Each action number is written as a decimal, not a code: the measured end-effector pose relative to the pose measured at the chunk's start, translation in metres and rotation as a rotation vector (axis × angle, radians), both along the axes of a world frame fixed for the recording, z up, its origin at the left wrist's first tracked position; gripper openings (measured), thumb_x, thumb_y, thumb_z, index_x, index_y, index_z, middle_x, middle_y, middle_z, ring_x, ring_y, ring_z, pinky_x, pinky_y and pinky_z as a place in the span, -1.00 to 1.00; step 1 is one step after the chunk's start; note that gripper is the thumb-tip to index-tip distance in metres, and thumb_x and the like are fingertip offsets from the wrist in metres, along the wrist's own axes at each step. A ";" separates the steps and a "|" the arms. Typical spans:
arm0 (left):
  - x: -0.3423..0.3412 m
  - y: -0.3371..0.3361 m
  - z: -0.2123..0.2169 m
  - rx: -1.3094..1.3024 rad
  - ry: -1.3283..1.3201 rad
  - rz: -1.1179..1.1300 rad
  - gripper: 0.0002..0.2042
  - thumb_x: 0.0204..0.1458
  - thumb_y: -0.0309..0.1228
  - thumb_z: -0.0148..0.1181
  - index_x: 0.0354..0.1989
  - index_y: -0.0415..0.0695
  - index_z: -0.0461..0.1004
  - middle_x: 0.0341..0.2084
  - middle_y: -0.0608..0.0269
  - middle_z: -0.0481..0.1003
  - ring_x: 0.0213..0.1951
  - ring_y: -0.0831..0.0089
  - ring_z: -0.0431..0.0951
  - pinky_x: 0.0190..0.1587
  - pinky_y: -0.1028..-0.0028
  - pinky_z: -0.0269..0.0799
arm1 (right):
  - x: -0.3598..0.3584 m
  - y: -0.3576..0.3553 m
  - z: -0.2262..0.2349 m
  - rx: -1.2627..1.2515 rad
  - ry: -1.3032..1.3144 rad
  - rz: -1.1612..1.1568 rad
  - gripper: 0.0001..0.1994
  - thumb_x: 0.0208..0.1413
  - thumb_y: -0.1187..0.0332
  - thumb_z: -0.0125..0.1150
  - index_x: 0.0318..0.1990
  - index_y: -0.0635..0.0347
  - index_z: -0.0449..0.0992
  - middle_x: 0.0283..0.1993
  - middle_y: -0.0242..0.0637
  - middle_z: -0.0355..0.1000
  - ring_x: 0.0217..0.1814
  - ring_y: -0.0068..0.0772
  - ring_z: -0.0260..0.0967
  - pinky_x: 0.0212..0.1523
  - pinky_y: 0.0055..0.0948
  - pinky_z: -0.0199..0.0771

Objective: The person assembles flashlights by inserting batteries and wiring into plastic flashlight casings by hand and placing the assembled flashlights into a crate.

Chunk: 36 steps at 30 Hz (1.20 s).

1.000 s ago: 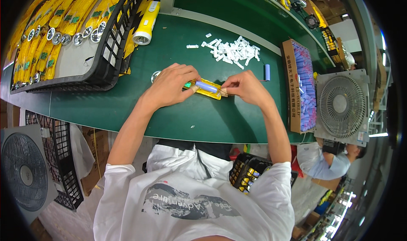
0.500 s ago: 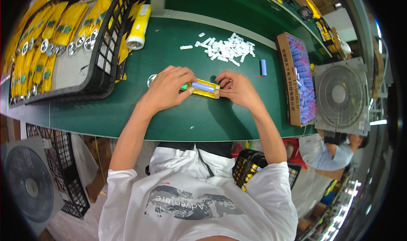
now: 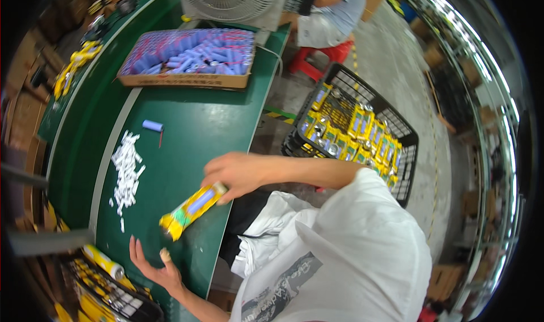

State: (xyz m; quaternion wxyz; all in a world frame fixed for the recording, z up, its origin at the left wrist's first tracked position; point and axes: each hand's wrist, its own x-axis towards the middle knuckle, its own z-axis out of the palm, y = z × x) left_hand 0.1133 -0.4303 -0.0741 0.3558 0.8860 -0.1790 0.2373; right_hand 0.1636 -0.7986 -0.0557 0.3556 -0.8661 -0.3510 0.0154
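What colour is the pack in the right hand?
The pack is yellow with a blue middle, seen in the head view.

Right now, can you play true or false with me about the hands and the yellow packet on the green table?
1. The right hand grips the long yellow packet. True.
2. The left hand holds that packet too. False: it is open and apart from it.
3. The black wire basket on the floor holds yellow packets. True.
4. The cardboard box holds red balls. False: bluish cylinders fill it.
5. The small white pieces lie on the green table. True.
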 end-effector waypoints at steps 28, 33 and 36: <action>-0.008 0.006 0.019 0.214 0.172 0.155 -0.77 -0.02 -0.57 0.37 -0.14 -0.15 0.65 -0.08 0.11 0.62 -0.06 0.06 0.61 0.00 0.19 0.53 | -0.138 -0.353 -0.114 -0.962 0.315 -1.728 -0.42 -0.01 -0.11 0.50 -0.10 0.28 0.65 -0.12 0.03 0.66 -0.07 0.14 0.63 -0.08 0.07 0.59; -0.090 0.097 0.120 0.188 -0.369 0.771 -0.80 0.19 -0.49 0.28 -0.06 -0.31 0.61 -0.16 0.01 0.66 -0.11 0.17 0.65 0.05 0.18 0.54 | -0.005 -0.105 0.057 0.145 -0.113 -1.212 -0.87 0.29 0.39 0.32 -0.10 0.23 0.62 -0.42 -0.38 0.53 -0.38 -0.69 0.39 -0.35 -0.53 0.40; -0.085 0.191 0.157 0.121 0.024 1.047 -0.62 0.29 -0.32 0.27 0.15 -0.34 0.50 -0.10 0.00 0.63 -0.07 0.21 0.59 0.11 0.29 0.46 | 0.071 0.002 0.053 0.057 -0.058 -0.696 -0.78 0.11 0.30 0.41 -0.16 0.21 0.63 -0.35 -0.24 0.56 -0.47 -0.36 0.49 -0.34 -0.36 0.50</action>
